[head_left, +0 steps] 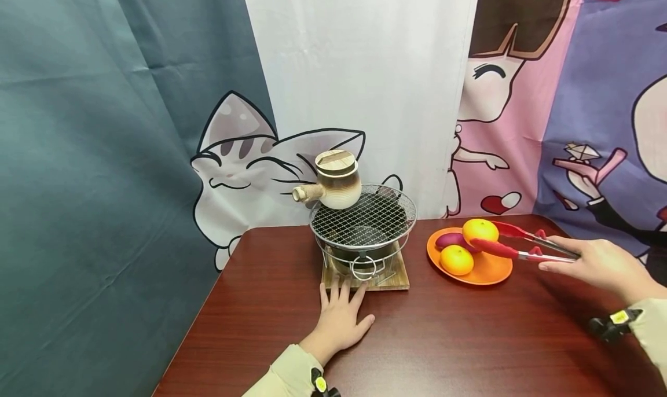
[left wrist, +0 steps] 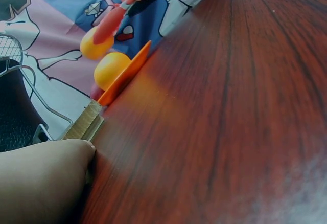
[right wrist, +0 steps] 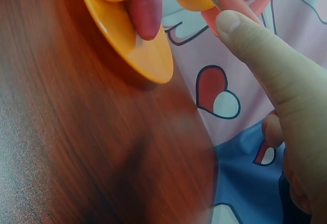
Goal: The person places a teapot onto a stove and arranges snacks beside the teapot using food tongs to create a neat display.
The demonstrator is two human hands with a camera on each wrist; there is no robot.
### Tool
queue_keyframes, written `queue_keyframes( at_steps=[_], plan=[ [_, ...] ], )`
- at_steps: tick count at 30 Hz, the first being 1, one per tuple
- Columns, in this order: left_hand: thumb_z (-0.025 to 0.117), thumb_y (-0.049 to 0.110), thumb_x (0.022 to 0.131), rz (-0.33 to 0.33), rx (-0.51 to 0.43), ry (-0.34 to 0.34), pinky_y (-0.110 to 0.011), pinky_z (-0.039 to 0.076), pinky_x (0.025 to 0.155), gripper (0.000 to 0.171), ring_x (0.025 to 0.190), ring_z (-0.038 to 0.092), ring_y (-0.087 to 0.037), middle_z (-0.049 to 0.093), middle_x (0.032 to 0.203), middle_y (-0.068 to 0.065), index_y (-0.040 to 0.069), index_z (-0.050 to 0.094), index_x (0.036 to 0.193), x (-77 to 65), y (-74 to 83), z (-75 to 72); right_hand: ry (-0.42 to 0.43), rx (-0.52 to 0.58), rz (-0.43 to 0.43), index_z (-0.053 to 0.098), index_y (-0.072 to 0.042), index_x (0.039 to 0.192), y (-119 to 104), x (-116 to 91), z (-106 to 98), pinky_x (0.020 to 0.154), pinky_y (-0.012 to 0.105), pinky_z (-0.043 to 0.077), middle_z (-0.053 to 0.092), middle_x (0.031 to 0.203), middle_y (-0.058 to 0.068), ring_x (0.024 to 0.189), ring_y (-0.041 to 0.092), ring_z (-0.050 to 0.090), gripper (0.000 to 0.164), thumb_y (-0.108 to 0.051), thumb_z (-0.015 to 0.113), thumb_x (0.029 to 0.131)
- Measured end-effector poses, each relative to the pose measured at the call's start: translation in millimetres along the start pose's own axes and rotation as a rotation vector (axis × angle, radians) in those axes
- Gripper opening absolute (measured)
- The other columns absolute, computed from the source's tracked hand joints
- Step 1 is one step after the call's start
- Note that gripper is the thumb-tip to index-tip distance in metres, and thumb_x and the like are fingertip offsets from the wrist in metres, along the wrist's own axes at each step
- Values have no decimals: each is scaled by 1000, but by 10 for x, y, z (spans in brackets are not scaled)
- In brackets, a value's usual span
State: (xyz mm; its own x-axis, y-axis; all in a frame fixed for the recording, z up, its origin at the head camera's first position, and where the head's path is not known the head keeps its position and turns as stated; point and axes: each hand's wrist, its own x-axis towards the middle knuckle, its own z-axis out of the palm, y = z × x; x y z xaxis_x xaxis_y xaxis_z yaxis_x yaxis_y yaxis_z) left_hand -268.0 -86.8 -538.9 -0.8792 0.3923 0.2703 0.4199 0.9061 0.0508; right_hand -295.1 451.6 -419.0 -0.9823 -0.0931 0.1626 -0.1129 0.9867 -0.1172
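My right hand holds tongs with red tips and metal arms. Between those tips an orange-coloured citrus fruit is raised over the orange plate. On the plate lie a second citrus fruit and a purple sweet potato, the latter partly hidden. My left hand is spread palm down, its fingertips at the front edge of a wooden board. A round black stove with a wire grill rack stands on that board. The right wrist view shows the thumb against the tongs.
A small clay teapot with a wooden lid and side handle sits on the rack's back left. The brown table ends at a printed curtain behind the stove and plate. The plate is right of the stove.
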Motion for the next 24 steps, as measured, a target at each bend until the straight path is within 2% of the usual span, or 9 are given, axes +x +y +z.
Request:
queue_keyframes(
  at_steps=[5, 11, 15, 20, 24],
  plan=[
    [49, 62, 96, 2, 10, 6, -73, 13, 111, 74, 151, 15, -44, 28, 161, -14, 29, 32, 160, 2, -2, -19, 46, 8, -25, 59, -2, 137, -37, 25, -37, 70, 66, 49, 59, 120, 40, 94, 53, 63, 91, -73, 66, 81],
    [51, 61, 95, 14, 17, 28, -74, 16, 110, 74, 149, 18, -45, 30, 160, -15, 28, 34, 159, 3, -8, -13, 22, -4, 2, 54, 1, 140, -46, 61, -110, 73, 71, 47, 55, 122, 43, 99, 59, 58, 97, -75, 64, 81],
    [52, 61, 95, 21, 11, 41, -74, 16, 109, 74, 149, 19, -45, 30, 160, -16, 27, 35, 158, 2, -13, -3, 44, 4, -5, 54, 1, 140, -56, 93, -169, 73, 71, 46, 56, 121, 43, 99, 59, 58, 96, -74, 65, 81],
    [50, 62, 96, 13, 14, 25, -74, 16, 110, 74, 149, 18, -45, 29, 161, -15, 28, 33, 159, 3, -13, 3, 74, 20, -17, 55, 0, 140, -66, 120, -230, 70, 67, 48, 58, 118, 42, 94, 56, 60, 94, -72, 68, 81],
    [50, 61, 96, 11, 11, 21, -74, 15, 110, 74, 149, 18, -45, 30, 160, -16, 28, 32, 160, -2, -14, 5, 66, 29, -1, 53, 2, 140, -74, 144, -285, 70, 67, 47, 56, 119, 43, 94, 57, 59, 96, -72, 67, 81]
  ],
)
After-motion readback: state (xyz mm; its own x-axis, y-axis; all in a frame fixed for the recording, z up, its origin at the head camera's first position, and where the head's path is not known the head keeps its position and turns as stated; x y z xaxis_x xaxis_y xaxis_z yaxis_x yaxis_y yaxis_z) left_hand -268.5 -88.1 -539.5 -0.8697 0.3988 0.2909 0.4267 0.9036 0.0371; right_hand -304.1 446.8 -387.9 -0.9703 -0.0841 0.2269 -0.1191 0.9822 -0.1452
